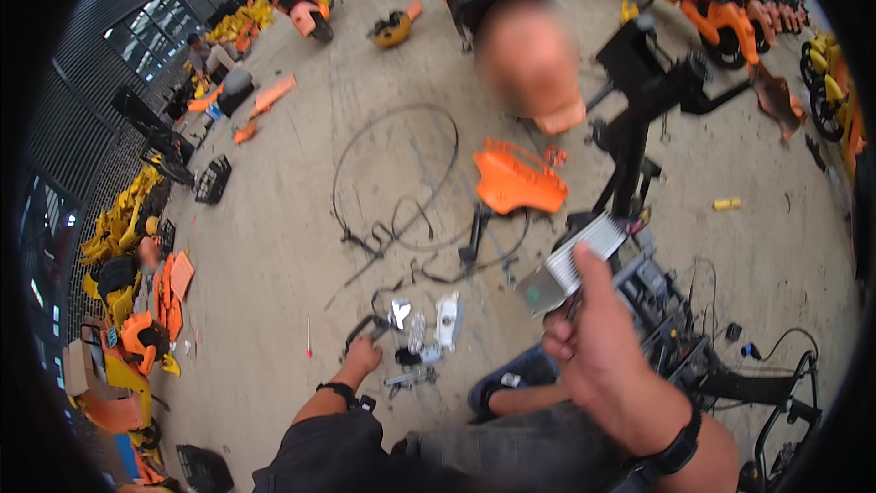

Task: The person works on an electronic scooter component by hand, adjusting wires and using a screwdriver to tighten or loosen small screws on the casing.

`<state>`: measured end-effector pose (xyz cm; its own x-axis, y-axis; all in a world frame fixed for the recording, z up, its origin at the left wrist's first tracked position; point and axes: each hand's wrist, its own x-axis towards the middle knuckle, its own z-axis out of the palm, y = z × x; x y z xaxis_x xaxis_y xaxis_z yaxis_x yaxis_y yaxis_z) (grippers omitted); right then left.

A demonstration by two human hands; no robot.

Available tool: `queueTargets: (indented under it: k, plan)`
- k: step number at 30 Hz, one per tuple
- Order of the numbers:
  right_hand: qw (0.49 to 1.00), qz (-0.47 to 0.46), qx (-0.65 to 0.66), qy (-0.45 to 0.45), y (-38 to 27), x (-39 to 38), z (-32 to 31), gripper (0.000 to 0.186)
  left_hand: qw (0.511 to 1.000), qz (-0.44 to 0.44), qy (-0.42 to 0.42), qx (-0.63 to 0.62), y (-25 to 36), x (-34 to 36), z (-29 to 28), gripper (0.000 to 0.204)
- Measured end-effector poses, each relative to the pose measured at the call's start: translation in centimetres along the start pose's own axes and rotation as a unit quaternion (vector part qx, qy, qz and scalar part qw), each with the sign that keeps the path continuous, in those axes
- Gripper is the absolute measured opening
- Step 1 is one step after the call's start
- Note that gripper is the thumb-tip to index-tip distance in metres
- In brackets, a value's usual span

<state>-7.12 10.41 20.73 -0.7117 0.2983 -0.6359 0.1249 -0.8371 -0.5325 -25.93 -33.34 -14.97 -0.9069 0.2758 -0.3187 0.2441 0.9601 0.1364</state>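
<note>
My right hand (598, 356) grips a silver finned metal box (605, 234) with wires, raised over the stripped black scooter frame (630, 155) at right. My left hand (363, 354) reaches down at lower centre, fingers curled on a black curved part (360, 329) on the concrete floor (255, 283). Beside it lie silver plates and pieces (445, 319), a small metal tool or bracket (409, 379) and a red-handled screwdriver (308, 336). My shoe (493, 388) is just right of these parts. An orange body panel (518, 178) lies farther ahead, near loops of black cable (392, 114).
Yellow and orange panels (128, 210) are piled along the left, with black crates (212, 178). A person (219, 59) sits at back left. Scooters (707, 23) line the upper right. A yellow cylinder (726, 204) and a bent black tube frame (794, 383) lie at right.
</note>
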Motion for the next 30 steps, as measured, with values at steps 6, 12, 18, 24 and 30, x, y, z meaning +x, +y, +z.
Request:
queueTargets:
  k: [6, 12, 18, 24, 30]
  plan:
    - [0.996, -0.027, -0.055, 0.058, -0.1, -0.1, -2.8, 0.030, 0.990, 0.007, -0.097, -0.101, 2.0, -2.5, 1.1, 0.045]
    - [0.994, -0.011, -0.034, 0.100, 0.3, 0.4, -5.9, 0.030, 0.991, 0.026, -0.120, -0.060, 2.7, -2.7, 1.1, 0.039]
    - [0.996, -0.029, -0.031, 0.079, 0.4, 0.3, -6.5, 0.029, 0.970, -0.010, -0.230, -0.083, 0.2, -3.8, 1.5, 0.039]
    - [0.995, -0.051, -0.012, 0.084, 0.3, 0.0, -6.2, 0.029, 0.966, 0.021, -0.253, -0.040, -1.2, -5.1, 2.5, 0.039]
    - [0.992, -0.054, -0.016, 0.113, 0.5, 0.1, -6.2, 0.031, 0.979, 0.090, -0.182, -0.031, 0.3, -6.2, 1.0, 0.035]
